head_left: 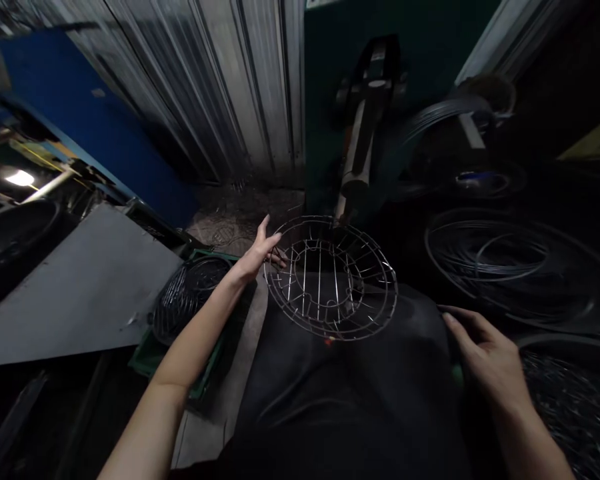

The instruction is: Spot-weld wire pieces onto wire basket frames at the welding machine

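Observation:
A round wire basket (330,337), made of metal rings joined by short wires with several straight rods across its middle, is tilted above my lap. My left hand (260,255) is at its left rim, thumb raised and the other fingers around the wire. Close to the basket's far edge is the tip of a dark machine arm (356,177). My right hand (495,360) is by the right side of the dark apron (350,407), its thumb and forefinger tips close together. Whatever is between them, if anything, is hidden in shadow.
To the left, a green crate (147,357) holds dark wire rings (185,300) beside a grey sheet (95,280). Coiled wire (485,257) lies on the right, above a heap of small metal pieces (573,400). A blue panel (80,113) and corrugated wall (220,87) stand behind.

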`<action>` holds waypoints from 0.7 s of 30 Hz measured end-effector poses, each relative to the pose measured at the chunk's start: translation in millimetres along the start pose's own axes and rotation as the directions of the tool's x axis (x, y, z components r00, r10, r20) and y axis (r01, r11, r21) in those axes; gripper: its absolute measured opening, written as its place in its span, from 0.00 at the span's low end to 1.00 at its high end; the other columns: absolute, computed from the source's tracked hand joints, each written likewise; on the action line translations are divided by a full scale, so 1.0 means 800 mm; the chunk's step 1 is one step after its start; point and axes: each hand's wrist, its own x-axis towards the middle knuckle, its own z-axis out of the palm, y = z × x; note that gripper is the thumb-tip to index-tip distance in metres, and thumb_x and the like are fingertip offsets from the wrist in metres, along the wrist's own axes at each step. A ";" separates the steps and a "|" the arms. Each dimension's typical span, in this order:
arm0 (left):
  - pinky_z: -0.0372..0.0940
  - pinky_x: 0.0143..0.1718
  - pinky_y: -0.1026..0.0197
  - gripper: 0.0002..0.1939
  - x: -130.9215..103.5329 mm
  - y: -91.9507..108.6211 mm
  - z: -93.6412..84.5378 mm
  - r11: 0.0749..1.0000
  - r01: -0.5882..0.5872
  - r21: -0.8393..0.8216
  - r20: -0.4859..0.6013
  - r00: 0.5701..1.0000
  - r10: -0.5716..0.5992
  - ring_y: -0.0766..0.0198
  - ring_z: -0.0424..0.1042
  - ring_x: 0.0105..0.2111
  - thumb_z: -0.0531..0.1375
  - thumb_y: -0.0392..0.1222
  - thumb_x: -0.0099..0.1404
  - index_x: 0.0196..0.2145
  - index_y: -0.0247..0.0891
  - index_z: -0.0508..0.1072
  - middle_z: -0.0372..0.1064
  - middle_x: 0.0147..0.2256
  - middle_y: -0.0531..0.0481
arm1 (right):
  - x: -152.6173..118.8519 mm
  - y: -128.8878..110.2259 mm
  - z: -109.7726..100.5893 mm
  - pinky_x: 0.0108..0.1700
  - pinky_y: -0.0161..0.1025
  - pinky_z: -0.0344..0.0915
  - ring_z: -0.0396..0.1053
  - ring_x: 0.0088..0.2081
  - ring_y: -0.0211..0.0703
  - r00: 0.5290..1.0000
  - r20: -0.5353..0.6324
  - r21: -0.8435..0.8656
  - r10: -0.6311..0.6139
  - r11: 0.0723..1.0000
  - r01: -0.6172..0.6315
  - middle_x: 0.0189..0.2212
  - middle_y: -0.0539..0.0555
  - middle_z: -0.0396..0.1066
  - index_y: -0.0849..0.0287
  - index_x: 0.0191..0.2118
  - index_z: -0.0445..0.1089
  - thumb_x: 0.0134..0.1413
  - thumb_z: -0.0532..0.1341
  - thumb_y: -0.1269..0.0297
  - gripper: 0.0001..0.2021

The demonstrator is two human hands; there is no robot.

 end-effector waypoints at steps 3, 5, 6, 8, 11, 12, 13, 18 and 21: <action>0.67 0.28 0.60 0.45 -0.014 0.000 -0.007 0.998 0.056 -0.042 0.057 0.997 -0.054 0.61 0.73 0.21 0.54 0.52 0.64 0.67 0.41 0.29 0.71 0.25 0.50 | 0.000 -0.011 0.006 0.54 0.48 0.64 0.71 0.46 0.51 0.995 0.089 0.091 0.044 0.994 -0.052 0.42 0.54 0.74 0.55 0.42 0.73 0.47 0.59 0.44 0.23; 0.67 0.28 0.60 0.45 -0.024 0.001 -0.013 0.995 0.085 -0.045 0.103 0.991 -0.080 0.61 0.74 0.21 0.55 0.51 0.63 0.67 0.41 0.29 0.72 0.24 0.51 | -0.002 -0.014 0.006 0.56 0.49 0.62 0.70 0.47 0.52 0.994 0.096 0.095 0.053 0.993 -0.062 0.42 0.55 0.74 0.56 0.42 0.73 0.46 0.60 0.43 0.23; 0.67 0.28 0.60 0.46 -0.029 0.002 -0.016 0.996 0.081 -0.037 0.114 0.991 -0.076 0.61 0.74 0.21 0.55 0.51 0.63 0.67 0.41 0.28 0.72 0.24 0.51 | -0.003 -0.014 0.006 0.56 0.49 0.62 0.70 0.47 0.52 0.994 0.089 0.094 0.060 0.993 -0.068 0.42 0.55 0.74 0.56 0.42 0.73 0.46 0.60 0.43 0.23; 0.67 0.28 0.61 0.46 -0.038 0.002 -0.020 0.999 0.042 -0.012 0.111 0.993 -0.040 0.61 0.74 0.22 0.55 0.51 0.63 0.67 0.41 0.28 0.72 0.24 0.50 | -0.006 -0.011 0.006 0.55 0.49 0.62 0.70 0.47 0.52 0.994 0.067 0.092 0.082 0.992 -0.087 0.42 0.55 0.74 0.56 0.42 0.73 0.46 0.59 0.44 0.23; 0.67 0.29 0.62 0.45 -0.045 -0.002 -0.024 1.000 0.011 0.024 0.071 0.997 -0.012 0.61 0.74 0.23 0.54 0.52 0.64 0.66 0.42 0.28 0.72 0.24 0.51 | -0.012 -0.002 0.008 0.55 0.48 0.62 0.70 0.46 0.52 0.993 0.049 0.089 0.111 0.989 -0.115 0.42 0.56 0.74 0.57 0.42 0.73 0.45 0.60 0.45 0.23; 0.67 0.29 0.61 0.45 -0.044 -0.003 -0.024 0.999 0.019 0.030 0.062 0.998 -0.020 0.61 0.74 0.23 0.54 0.52 0.64 0.66 0.42 0.28 0.72 0.24 0.51 | -0.013 0.000 0.009 0.55 0.47 0.63 0.71 0.46 0.52 0.992 0.055 0.092 0.116 0.988 -0.121 0.41 0.56 0.74 0.57 0.42 0.73 0.45 0.60 0.45 0.23; 0.67 0.29 0.61 0.44 -0.041 -0.004 -0.024 0.999 0.030 0.030 0.055 0.998 -0.032 0.61 0.74 0.23 0.54 0.52 0.64 0.66 0.42 0.29 0.72 0.24 0.50 | -0.014 0.001 0.010 0.55 0.47 0.63 0.71 0.46 0.52 0.991 0.063 0.098 0.117 0.988 -0.122 0.41 0.57 0.74 0.58 0.41 0.73 0.44 0.60 0.45 0.23; 0.67 0.28 0.59 0.42 -0.010 0.002 -0.017 0.998 0.063 -0.025 0.089 0.994 -0.061 0.59 0.74 0.21 0.51 0.49 0.66 0.66 0.38 0.27 0.72 0.23 0.49 | -0.014 0.000 0.011 0.53 0.47 0.64 0.71 0.45 0.53 0.991 0.063 0.113 0.117 0.986 -0.124 0.41 0.57 0.75 0.58 0.40 0.74 0.43 0.60 0.43 0.25; 0.68 0.29 0.57 0.42 0.004 0.011 -0.014 0.995 0.093 -0.041 0.134 0.987 -0.087 0.58 0.74 0.21 0.50 0.48 0.66 0.66 0.35 0.27 0.72 0.23 0.48 | -0.013 0.003 0.012 0.52 0.47 0.65 0.71 0.44 0.52 0.993 0.061 0.113 0.106 0.987 -0.112 0.41 0.56 0.75 0.58 0.40 0.74 0.44 0.60 0.42 0.25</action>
